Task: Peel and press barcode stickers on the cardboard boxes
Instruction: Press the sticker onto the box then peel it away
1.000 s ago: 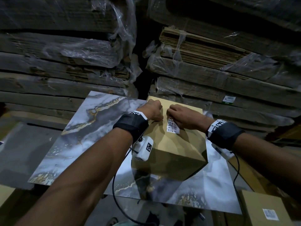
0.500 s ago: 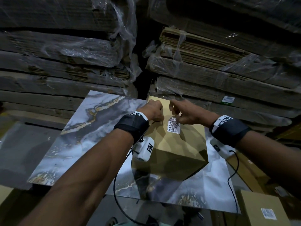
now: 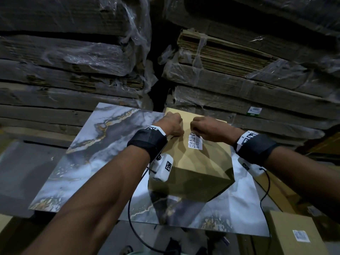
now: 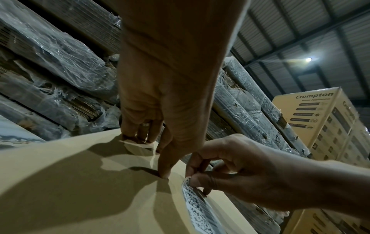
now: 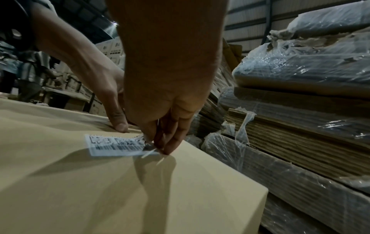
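Observation:
A tan cardboard box (image 3: 202,166) stands on a marble-patterned board (image 3: 103,144). A white barcode sticker (image 3: 195,142) lies on the box top, with its near part flat and its far end curled up. My right hand (image 3: 194,130) pinches that lifted end between thumb and fingers (image 5: 158,145), as the left wrist view shows too (image 4: 193,178). Just left of the sticker, my left hand (image 3: 179,132) is curled, its thumb tip (image 4: 166,174) pressing on the box. Its fingers grip a pale strip of backing paper (image 4: 140,144).
Shrink-wrapped stacks of flat cardboard (image 3: 239,70) rise close behind the board. A second box with a label (image 3: 294,236) sits at the lower right. Printed cartons (image 4: 320,126) are stacked to the right. Black cables hang from both wrists.
My right hand has drawn back off the sticker toward its far end and now pinches that end, which has curled up. The left hand has barely moved.

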A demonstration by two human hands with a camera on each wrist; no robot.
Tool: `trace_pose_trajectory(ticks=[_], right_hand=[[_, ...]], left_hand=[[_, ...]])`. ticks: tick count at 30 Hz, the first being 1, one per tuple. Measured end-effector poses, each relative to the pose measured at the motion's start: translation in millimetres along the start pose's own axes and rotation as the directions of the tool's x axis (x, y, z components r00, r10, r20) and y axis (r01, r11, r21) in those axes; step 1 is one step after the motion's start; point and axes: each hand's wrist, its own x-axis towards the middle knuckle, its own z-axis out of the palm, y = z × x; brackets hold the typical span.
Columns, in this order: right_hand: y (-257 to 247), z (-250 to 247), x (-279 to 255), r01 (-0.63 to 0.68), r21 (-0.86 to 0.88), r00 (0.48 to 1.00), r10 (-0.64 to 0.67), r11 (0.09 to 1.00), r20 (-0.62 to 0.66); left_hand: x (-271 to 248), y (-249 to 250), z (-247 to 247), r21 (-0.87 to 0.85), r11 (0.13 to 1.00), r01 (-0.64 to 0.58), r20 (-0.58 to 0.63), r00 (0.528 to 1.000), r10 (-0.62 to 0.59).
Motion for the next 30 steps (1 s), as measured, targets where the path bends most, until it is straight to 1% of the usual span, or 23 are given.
trace_pose_trajectory(ticks=[2,5,7,9,11,13,14,15,16,19,20,23,24,28,30], right_hand=[[-1,-6,4,0.003,-0.053,0.999,0.0,0.999,0.051],[-10,-12,10,-0.043,-0.144,0.989,0.062,0.989,0.131],[-14,-13,13,-0.076,-0.169,0.984,0.102,0.983,0.149],[-15,-14,13,-0.106,-0.155,0.979,0.13,0.982,0.157],[-14,-16,10,-0.112,-0.083,0.982,0.123,0.99,0.143],[-8,-17,5,-0.141,0.097,0.989,0.136,0.985,0.062],[-3,-17,3,-0.148,0.18,0.989,0.151,0.972,-0.003],[1,-18,0,-0.155,0.227,0.984,0.171,0.961,-0.055],[5,-17,-3,-0.156,0.24,0.982,0.176,0.958,-0.064],[5,-9,-12,-0.158,0.167,0.987,0.157,0.973,0.021],[3,-5,-14,-0.148,0.151,0.989,0.149,0.977,0.005],[0,3,-16,-0.111,0.16,0.987,0.128,0.981,-0.101],[0,4,-16,-0.106,0.157,0.986,0.124,0.982,-0.114],[0,6,-13,-0.111,0.103,0.988,0.121,0.988,-0.098],[1,5,-11,-0.108,0.078,0.991,0.113,0.991,-0.068]], left_hand=[[-1,0,-1,0.012,1.0,-0.013,-0.001,1.0,0.013],[1,0,1,0.007,1.0,-0.022,-0.006,1.0,0.022],[2,-1,1,-0.004,1.0,-0.013,-0.004,1.0,0.013],[0,-1,0,-0.012,1.0,-0.009,-0.006,1.0,0.009],[-2,-1,-2,-0.018,1.0,-0.022,-0.003,1.0,0.022],[-4,1,-4,-0.014,0.999,-0.03,0.012,0.999,0.03],[-5,1,-4,-0.01,0.999,-0.033,0.018,0.999,0.033],[-5,1,-4,-0.008,0.999,-0.035,0.017,0.999,0.036],[-4,1,-4,-0.01,0.999,-0.039,0.014,0.999,0.039],[-4,1,-3,-0.027,0.999,-0.033,0.006,0.999,0.033],[-4,1,-3,-0.033,0.999,-0.029,0.006,1.0,0.029],[-6,1,-4,-0.04,0.999,-0.031,0.016,0.999,0.032],[-7,2,-4,-0.044,0.999,-0.03,0.018,0.999,0.031],[-9,2,-5,-0.038,0.999,-0.028,0.008,1.0,0.028],[-9,2,-4,-0.027,0.999,-0.032,0.012,0.999,0.032]])
